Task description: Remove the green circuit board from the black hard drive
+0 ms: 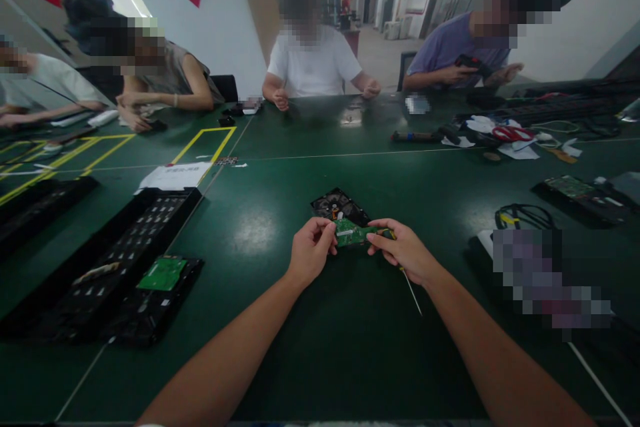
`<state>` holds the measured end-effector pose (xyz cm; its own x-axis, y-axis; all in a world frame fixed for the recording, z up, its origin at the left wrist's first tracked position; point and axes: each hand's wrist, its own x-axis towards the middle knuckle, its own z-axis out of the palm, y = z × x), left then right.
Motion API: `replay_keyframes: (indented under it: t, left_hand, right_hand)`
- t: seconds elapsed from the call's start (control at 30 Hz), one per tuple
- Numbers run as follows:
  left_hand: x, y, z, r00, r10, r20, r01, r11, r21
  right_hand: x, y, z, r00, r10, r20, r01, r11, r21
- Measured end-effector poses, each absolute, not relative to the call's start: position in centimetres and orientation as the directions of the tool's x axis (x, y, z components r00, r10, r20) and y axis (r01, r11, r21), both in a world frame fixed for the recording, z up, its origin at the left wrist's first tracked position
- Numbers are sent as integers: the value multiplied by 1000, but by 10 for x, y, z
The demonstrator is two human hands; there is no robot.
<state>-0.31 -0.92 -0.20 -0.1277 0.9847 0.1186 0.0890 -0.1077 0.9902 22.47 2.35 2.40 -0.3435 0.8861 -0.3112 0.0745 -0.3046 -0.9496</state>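
Between my two hands is a green circuit board (349, 233), raised a little over the table. My left hand (313, 247) pinches its left end between thumb and fingers. The right end is gripped by my right hand (397, 247), which also keeps a thin screwdriver (411, 292) tucked in the palm, its shaft pointing down toward me. Just behind the board lies a black device housing (337, 203) with bare inner parts showing; the board and my fingers hide its near side.
At left, long black trays (150, 227) lie beside a black unit carrying a green board (163, 273). A coiled black cable (525, 215) and a partly blurred package are at right. Farther right sits another opened device (575, 197). Several people sit across the green table (280, 320).
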Motion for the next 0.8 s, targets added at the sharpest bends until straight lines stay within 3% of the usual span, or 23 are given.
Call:
replay_keyframes:
  t: [0.43, 0.8]
  left_hand:
    - [-9, -5, -5, -181, 973, 141, 165, -111, 980]
    - [-6, -7, -4, -77, 983, 168, 121, -158, 980]
  right_hand:
    - [228, 27, 18, -367, 896, -248, -56, -287, -956]
    - [233, 32, 15, -351, 911, -217, -153, -284, -946]
